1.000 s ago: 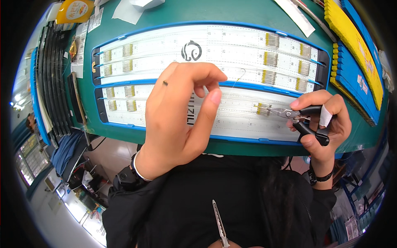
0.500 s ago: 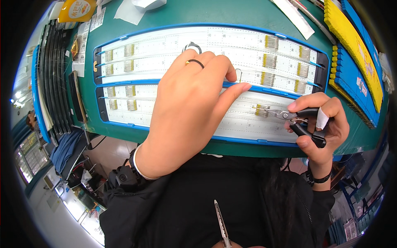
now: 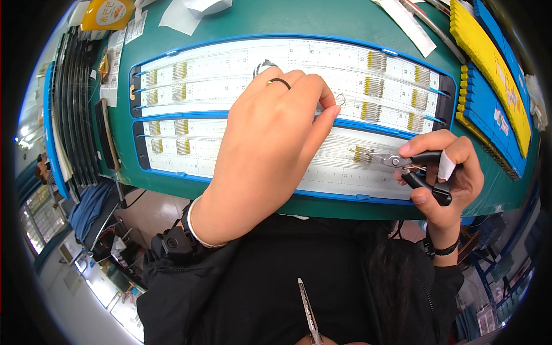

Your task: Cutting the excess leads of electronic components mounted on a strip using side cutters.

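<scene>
My left hand (image 3: 270, 144) is raised over the middle of an open blue-framed case (image 3: 322, 39). Thumb and forefinger are pinched together. A thin, wire-like loop (image 3: 340, 99) sticks out beyond those fingertips; the rest of it is hidden by the fingers. In my right hand (image 3: 451, 178) is a pair of small nippers (image 3: 422, 167) with black handles. Their silver jaws point left, beside a short yellowish coil (image 3: 362, 154) in the near half of the case. Fine lines run along the white, ruled trays. White tape wraps one right finger.
More yellowish and silver coils (image 3: 374, 85) stand in rows in the case. Blue and yellow slabs (image 3: 494, 75) lie at the right, white paper (image 3: 183, 14) at the back. A yellow packet (image 3: 107, 14) is back left. Low in front hangs a slim silver clip-like thing (image 3: 307, 307).
The left hand has shifted slightly right, and the loop at its fingertips has turned and looks rounder. The right hand and nippers have moved barely at all.
</scene>
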Tool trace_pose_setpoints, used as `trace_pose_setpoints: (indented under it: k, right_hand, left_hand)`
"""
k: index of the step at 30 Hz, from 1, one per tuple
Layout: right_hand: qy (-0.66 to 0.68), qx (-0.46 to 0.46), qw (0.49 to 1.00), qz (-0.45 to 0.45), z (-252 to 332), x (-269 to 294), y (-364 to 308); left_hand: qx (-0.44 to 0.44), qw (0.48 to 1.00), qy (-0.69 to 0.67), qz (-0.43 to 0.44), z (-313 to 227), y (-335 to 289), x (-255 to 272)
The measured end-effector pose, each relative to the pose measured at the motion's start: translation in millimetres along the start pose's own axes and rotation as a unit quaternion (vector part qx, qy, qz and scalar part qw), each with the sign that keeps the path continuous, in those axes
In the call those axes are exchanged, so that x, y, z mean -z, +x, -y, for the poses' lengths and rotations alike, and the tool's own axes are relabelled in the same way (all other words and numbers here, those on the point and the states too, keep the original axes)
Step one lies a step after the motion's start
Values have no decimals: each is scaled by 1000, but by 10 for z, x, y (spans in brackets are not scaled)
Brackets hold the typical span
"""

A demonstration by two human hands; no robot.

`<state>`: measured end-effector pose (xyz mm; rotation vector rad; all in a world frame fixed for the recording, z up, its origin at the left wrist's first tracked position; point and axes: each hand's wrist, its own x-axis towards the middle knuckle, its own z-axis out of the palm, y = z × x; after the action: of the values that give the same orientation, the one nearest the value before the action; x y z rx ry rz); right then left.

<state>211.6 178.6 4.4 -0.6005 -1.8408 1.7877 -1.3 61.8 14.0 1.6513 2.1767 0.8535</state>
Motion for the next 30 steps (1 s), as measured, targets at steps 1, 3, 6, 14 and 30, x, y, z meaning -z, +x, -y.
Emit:
trace_pose_setpoints:
  k: [1,3,6,14,30]
  right_hand:
    - [-5,3,1000,-1,-2,2,0]
    - [-10,7,1000,-2,-7,3,-2]
    - [-12,11,1000,-7,-6,-1,-5]
    - [12,32,999,-13,-28,10,-9]
    - [42,37,998,-11,9,-11,16]
  left_hand:
    - [-9,1000,-1,-2,9,4,-5]
    - [-19,1000,-2,-4,25,9,-18]
    - [-74,997,-25,-18,11,19,-4]
    - [25,986,-85,143,-47,-117,306]
    - [-84,992,99,9,50,-339,713]
